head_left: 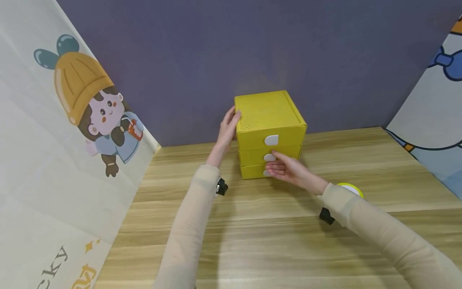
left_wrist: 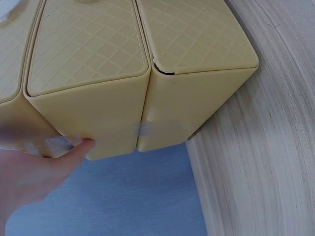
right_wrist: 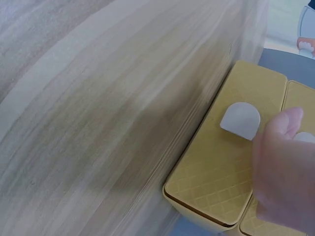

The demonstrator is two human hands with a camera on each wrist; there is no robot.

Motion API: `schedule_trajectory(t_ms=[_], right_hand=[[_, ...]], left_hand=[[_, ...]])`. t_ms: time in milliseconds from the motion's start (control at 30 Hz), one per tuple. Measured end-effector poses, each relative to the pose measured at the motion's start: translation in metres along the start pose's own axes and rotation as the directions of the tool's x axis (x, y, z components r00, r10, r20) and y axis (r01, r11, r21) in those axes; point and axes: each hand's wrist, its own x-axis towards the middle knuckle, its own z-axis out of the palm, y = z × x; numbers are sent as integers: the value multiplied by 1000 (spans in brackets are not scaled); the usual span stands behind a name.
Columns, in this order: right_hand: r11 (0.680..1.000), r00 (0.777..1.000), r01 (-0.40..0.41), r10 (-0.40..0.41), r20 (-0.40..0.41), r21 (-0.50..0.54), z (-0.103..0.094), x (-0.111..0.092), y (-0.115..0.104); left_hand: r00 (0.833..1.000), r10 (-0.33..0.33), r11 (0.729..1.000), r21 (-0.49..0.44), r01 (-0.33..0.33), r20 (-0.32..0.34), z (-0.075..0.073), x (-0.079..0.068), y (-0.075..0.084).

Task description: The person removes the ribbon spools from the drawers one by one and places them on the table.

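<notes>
1. A yellow box of three drawers (head_left: 267, 110) stands on the wooden table (head_left: 173, 212), near the dark wall (head_left: 187, 68).
2. The left hand (head_left: 225, 131) rests its extended fingers against the box's left side.
3. The right hand (head_left: 290, 169) is at the middle drawer's white handle (head_left: 268, 157); whether it pinches the handle, I cannot tell.
4. A yellow-rimmed white object (head_left: 353, 188) lies partly behind the right sleeve (head_left: 382, 228).

Screened-off indoor setting (home or studio, cannot tell), wood-grain tabletop (head_left: 274, 241), dark backdrop (head_left: 195, 60), cartoon-printed side panels (head_left: 54, 168)
</notes>
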Motion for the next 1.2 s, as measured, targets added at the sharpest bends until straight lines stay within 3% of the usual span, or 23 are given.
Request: schedule_trajectory(t_ms=[933, 1200], right_hand=[[999, 1000, 15, -15, -11, 48, 7, -11, 3], [1000, 1000, 8, -8, 6, 26, 5, -16, 6]], left_hand=[[999, 45, 999, 9, -44, -18, 2, 1, -1], [1000, 19, 1000, -2, -19, 4, 0, 1, -1]])
